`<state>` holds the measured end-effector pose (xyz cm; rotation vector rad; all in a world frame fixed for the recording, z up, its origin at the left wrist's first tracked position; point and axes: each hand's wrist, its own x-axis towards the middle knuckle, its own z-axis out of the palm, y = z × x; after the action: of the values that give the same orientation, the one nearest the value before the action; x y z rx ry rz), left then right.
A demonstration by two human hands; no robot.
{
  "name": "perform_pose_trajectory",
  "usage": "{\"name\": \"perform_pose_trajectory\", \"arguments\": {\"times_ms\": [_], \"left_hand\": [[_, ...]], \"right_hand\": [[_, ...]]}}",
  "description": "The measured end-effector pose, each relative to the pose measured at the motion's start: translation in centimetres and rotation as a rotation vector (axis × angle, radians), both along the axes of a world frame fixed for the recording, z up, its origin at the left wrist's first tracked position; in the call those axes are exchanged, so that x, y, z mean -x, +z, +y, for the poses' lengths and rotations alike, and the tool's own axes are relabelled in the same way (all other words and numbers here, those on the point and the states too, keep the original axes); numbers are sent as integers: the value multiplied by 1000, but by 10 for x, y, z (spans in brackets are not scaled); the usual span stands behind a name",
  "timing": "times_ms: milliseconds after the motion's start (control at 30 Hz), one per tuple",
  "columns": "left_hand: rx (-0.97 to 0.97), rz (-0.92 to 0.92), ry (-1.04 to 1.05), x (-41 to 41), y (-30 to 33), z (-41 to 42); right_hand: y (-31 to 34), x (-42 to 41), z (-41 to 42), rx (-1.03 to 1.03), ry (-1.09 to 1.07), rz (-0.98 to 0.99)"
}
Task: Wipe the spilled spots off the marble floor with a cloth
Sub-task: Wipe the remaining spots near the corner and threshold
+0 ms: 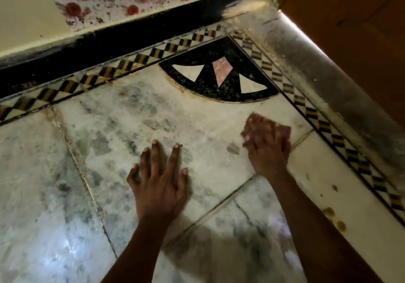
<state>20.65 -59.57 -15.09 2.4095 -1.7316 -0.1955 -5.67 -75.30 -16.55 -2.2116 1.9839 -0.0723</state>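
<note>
Head view: brown spots (328, 211) beside checkered border (317, 116), near right hand (266, 144).

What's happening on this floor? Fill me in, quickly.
A person is kneeling or bending over the marble floor, wiping it. The right hand presses a pinkish cloth onto the marble near the black corner inlay; it is blurred, so mid-stroke. The left hand rests flat with fingers spread, bracing. Brown spots remain on the pale slab near the patterned border, to the right of the right forearm.
</note>
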Motion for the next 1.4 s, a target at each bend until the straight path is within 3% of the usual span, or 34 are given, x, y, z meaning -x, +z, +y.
{"name": "perform_pose_trajectory", "arguments": {"times_ms": [100,200,300,433,600,667,733,867,933,1000,1067,1167,1300,1400], "left_hand": [[19,-1,-2,-1,-4,0],[16,-5,3,0,-5,0],[16,-4,7,0,-2,0],[17,3,9,0,-2,-1],[22,1,-1,1,-4,0],[23,9,5,0,-4,0],[24,11,-3,0,-3,0],[21,16,1,1,-1,1],[31,11,-6,1,-3,1],[42,6,-6,1,-3,2],[49,-13,-8,2,-5,1],[58,-15,-14,2,-6,0],[111,9,-86,4,-7,4],[184,47,-216,7,-9,8]], "right_hand": [[-23,-21,-89,6,-241,54],[-5,-65,-99,-79,71,94],[17,-65,-23,-54,322,39],[1,-6,50,92,109,62],[-3,-32,-28,132,-229,45],[9,-37,-48,73,-141,54],[10,-28,-39,33,92,83],[5,17,50,99,422,159],[3,57,71,83,343,147],[6,78,57,62,110,98],[6,69,25,40,-159,50],[-13,33,-1,60,-271,108],[-6,21,44,88,77,142],[-1,41,111,82,163,130]]}}
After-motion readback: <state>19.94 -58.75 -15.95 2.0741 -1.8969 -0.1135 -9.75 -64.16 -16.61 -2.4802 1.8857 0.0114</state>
